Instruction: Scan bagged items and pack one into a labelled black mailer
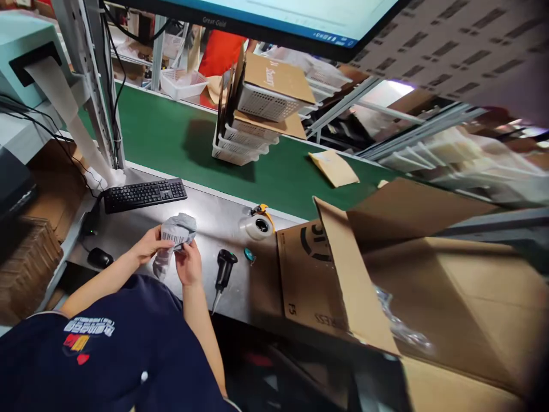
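Note:
Both of my hands hold a crumpled grey plastic parcel bag with a barcode label facing up, just above the metal table. My left hand pinches its left edge near the label. On its lower right side, my right hand grips the plastic with curled fingers. A loose part of the bag hangs down between the hands. To the right of my right hand, a black barcode scanner lies on the table. What is inside the bag is hidden.
A keyboard and mouse lie to the left. A tape dispenser stands by the green conveyor, which carries stacked white baskets and a padded envelope. A large open cardboard box fills the right; a monitor hangs above.

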Tool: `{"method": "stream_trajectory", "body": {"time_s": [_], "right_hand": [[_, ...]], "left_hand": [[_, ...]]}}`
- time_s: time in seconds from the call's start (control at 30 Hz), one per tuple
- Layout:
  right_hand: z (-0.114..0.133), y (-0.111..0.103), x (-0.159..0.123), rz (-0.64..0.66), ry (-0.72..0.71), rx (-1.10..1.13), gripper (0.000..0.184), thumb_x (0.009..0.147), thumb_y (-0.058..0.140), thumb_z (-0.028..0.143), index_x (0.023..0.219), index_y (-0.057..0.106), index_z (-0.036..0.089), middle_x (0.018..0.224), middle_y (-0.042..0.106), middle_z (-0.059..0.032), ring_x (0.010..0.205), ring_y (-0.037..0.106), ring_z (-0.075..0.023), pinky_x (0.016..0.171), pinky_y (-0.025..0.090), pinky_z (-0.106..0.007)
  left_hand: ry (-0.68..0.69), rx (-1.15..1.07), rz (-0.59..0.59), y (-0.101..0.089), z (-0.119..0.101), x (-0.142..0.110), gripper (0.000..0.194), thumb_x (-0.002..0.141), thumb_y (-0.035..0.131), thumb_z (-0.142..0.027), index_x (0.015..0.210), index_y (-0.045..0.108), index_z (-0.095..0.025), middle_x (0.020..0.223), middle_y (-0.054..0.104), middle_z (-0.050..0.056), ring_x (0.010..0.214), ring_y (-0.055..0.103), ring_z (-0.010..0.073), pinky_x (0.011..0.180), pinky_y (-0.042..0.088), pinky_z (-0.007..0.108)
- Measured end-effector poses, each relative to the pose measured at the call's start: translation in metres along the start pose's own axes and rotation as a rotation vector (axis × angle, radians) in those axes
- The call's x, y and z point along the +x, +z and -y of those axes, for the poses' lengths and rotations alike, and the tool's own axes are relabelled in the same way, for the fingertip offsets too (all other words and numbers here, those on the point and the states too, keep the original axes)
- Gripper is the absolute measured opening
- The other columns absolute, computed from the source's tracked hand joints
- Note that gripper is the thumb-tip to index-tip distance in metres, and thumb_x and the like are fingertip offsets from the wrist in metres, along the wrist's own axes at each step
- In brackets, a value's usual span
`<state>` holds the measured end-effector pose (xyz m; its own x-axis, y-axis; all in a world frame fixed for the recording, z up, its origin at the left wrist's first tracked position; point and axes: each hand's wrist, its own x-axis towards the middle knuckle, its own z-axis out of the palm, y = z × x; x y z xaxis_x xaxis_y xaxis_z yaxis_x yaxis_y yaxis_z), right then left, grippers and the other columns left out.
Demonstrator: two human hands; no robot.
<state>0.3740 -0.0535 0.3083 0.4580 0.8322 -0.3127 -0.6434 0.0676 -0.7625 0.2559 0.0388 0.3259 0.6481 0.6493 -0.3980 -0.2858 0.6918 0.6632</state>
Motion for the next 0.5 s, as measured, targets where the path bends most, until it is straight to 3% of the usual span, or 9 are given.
{"method": "stream_trajectory", "body": {"time_s": [0.07, 0.13, 0.27, 0.5], "right_hand": [[0.004, 0.002, -0.004, 0.027, -0.044, -0.057, 0.034, 0.070, 0.086, 0.038, 0.096, 0.065, 0.027, 0.098, 0.075, 0.0021, 0.092, 0.069, -0.0166, 0.088, 0.057, -0.032], [0.007, 0.004, -0.008, 0.038, -0.095, -0.116, 0.044, 0.065, 0.091, 0.033, 0.100, 0.065, 0.026, 0.102, 0.076, 0.0012, 0.099, 0.069, -0.0182, 0.096, 0.056, -0.035], [0.012, 0.008, -0.013, -0.004, -0.147, -0.152, 0.049, 0.061, 0.096, 0.030, 0.101, 0.067, 0.026, 0.100, 0.076, 0.0021, 0.093, 0.068, -0.0171, 0.090, 0.055, -0.033], [0.019, 0.019, -0.015, -0.017, -0.109, -0.051, 0.046, 0.055, 0.088, 0.018, 0.094, 0.066, 0.025, 0.095, 0.076, 0.0029, 0.087, 0.067, -0.0155, 0.085, 0.055, -0.030]], "left_hand": [[0.024, 0.056, 0.000, 0.007, -0.004, -0.003, 0.061, 0.046, 0.105, -0.017, 0.098, 0.074, -0.014, 0.087, 0.077, 0.002, 0.083, 0.071, 0.0173, 0.079, 0.055, 0.025], [0.014, 0.086, 0.006, 0.011, -0.008, -0.004, 0.056, 0.048, 0.104, -0.022, 0.095, 0.075, -0.014, 0.084, 0.076, 0.003, 0.080, 0.070, 0.0180, 0.076, 0.053, 0.027], [0.045, 0.134, -0.017, 0.016, -0.014, -0.008, 0.056, 0.047, 0.104, -0.024, 0.093, 0.075, -0.013, 0.082, 0.075, 0.003, 0.078, 0.068, 0.0180, 0.077, 0.054, 0.029], [0.171, 0.239, -0.026, 0.024, -0.015, -0.019, 0.055, 0.048, 0.102, -0.024, 0.094, 0.075, -0.014, 0.083, 0.074, 0.002, 0.075, 0.064, 0.0171, 0.074, 0.050, 0.028]]}}
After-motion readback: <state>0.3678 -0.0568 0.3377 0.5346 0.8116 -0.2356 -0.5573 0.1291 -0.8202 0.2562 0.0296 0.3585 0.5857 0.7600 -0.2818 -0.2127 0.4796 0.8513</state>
